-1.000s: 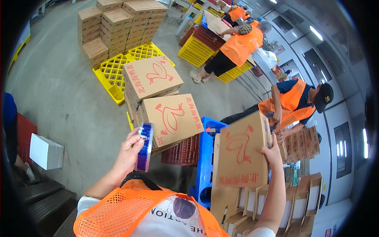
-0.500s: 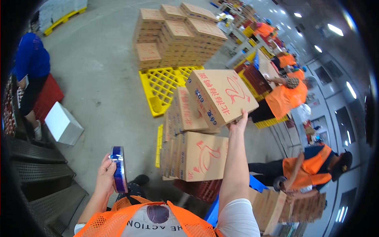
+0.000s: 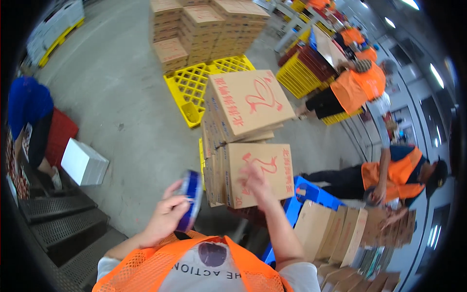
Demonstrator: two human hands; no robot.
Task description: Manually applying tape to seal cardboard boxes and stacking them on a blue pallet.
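My left hand is closed round a wide roll of blue packing tape, held upright in front of my orange vest. Smeared by motion, my right hand is over the top of the nearer cardboard carton, its fingers loosely spread with nothing in them. I cannot tell whether it touches the cardboard. Just beyond, another brown carton with a red bird drawing lies on top of a stack of cartons. Both piles look leaning in this view.
Farther off, a yellow pallet bears stacked cartons. Flat cardboard fills a blue crate at right, by a co-worker. Another person in orange stands beyond. A white box and metal steps are at left.
The carton my right hand held is now on the farther stack, let go. My right hand has drawn back toward me. My left hand has moved rightward with the tape, and the view has shifted.
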